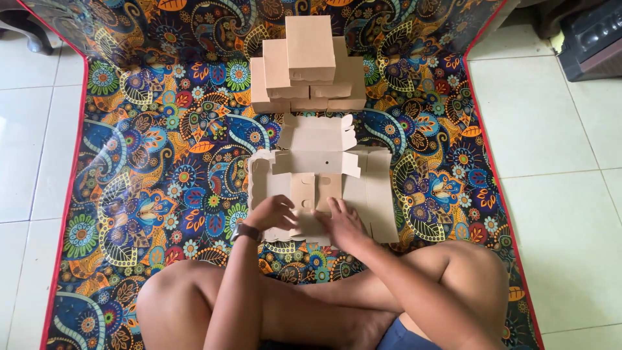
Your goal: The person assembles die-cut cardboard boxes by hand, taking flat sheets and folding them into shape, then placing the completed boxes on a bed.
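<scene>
While pressing flat cardboard blank (322, 188) | left hand (273, 212) fingers curled on it | right hand (344, 223) spread flat

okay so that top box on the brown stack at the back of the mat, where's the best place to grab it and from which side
Probably by its two long side faces, coming down from above and from the near side. The top box lies flat and closed on the stack of folded boxes, its side edges bare. Both the left hand and right hand now rest on the flat cardboard blank.
</scene>
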